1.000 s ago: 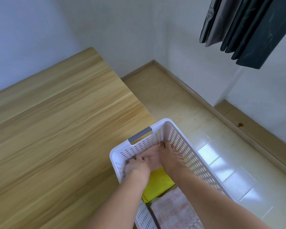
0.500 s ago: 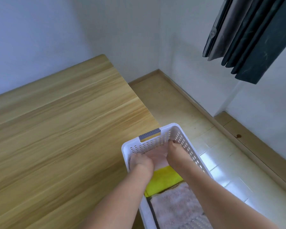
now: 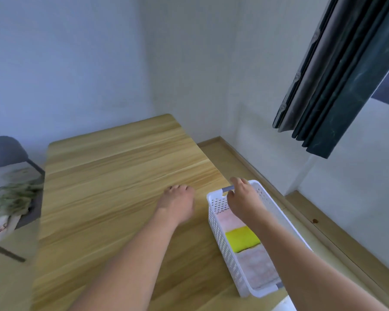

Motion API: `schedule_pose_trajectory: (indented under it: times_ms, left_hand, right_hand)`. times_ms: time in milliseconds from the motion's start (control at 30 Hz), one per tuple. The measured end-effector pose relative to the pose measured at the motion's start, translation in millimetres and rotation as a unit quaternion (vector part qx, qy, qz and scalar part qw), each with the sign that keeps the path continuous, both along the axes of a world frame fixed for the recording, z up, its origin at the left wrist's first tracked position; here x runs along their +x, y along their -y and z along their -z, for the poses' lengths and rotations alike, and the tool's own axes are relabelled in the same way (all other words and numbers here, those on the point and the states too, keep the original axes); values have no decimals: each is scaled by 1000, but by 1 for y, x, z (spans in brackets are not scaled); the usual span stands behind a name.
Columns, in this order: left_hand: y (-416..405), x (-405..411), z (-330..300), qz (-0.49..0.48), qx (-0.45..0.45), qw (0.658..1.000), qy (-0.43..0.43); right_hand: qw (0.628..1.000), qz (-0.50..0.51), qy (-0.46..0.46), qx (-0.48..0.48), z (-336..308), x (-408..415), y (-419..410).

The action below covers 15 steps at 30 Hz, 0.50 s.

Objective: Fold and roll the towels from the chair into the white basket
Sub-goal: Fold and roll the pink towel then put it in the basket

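Both your hands have come out of the white basket (image 3: 213, 212) since the earlier frames, and the camera has lifted, so the chair (image 3: 7, 153) now shows.

Head view: your left hand (image 3: 176, 204) is over the worktop (image 3: 112, 198), just left of the basket, fingers loosely curled, its grip released and holding nothing. Your right hand (image 3: 243, 202) is above the far end of the basket, near its grey handle (image 3: 228, 188); I cannot tell if the fingers touch it, and the grip looks relaxed. Inside the basket lie a pale pink towel (image 3: 226, 218) at the far end, a yellow towel (image 3: 241, 238) in the middle and another pink towel (image 3: 255, 269) at the near end. Far left of the basket, more towels (image 3: 8, 194) lie heaped on the chair. A dark curtain (image 3: 337, 75) hangs above right of the basket.
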<state>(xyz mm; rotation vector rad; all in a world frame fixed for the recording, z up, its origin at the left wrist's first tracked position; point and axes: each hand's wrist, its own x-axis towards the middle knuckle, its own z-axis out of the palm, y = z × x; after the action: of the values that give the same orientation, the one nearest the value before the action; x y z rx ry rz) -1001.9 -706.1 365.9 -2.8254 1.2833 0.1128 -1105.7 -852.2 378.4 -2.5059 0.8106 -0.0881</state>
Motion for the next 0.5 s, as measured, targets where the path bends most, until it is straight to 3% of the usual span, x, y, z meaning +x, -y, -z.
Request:
schedule_pose_trajectory:
  times_ms: [267,500]
  left_hand:
    - [-120,26,-47,42,-104,994,2]
    - [-200,45,-60,19,-119,993,11]
  right_hand:
    - [999,28,36,-29,-45,6,-152]
    - [998,5,47,-42,-59,23,-221]
